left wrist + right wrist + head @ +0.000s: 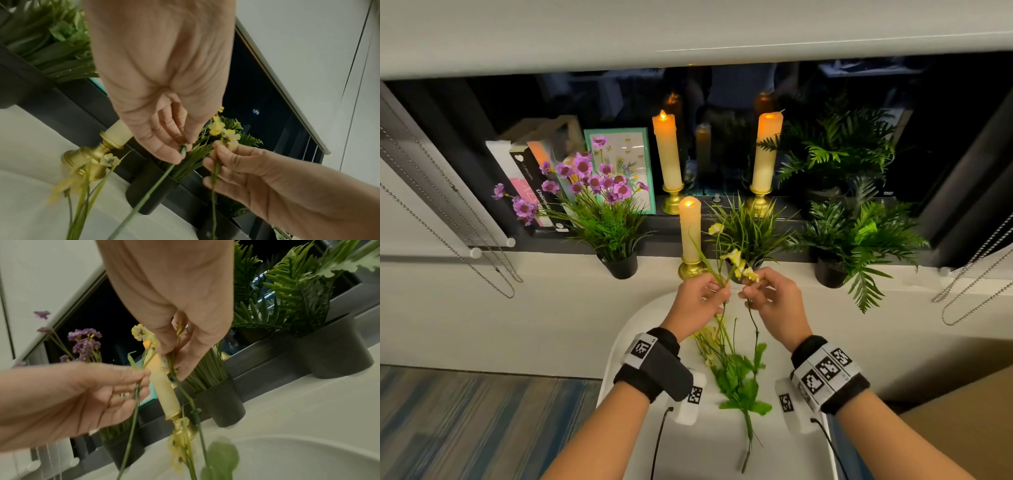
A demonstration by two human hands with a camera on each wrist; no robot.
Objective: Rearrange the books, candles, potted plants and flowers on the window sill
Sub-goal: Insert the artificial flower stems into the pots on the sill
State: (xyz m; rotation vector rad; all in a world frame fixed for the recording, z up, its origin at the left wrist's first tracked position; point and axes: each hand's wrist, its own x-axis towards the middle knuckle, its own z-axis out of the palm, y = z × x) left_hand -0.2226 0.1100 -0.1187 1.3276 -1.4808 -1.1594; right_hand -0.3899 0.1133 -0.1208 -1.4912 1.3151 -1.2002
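Both hands are raised in front of the window sill [551, 274], each holding part of a spray of yellow flowers [738, 263]. My left hand [719, 287] pinches a thin green stem [156, 181] between thumb and fingers. My right hand [748, 291] pinches a second stem [185, 394] just under its yellow blooms [226, 134]. The leafy lower ends [739, 380] hang down below the wrists. Right behind the hands stand a lit candle [690, 233] on a gold holder and a grass plant [746, 226] in a black pot.
Further along the sill are purple flowers [599, 185] in a black pot, leaning books [527, 181], a teal-framed card [626, 164], two tall candles [667, 150] [767, 150] and two ferns [856, 236] [835, 147]. Blind chains [482, 267] [976, 281] hang at both sides. A white rounded surface [647, 318] lies under my hands.
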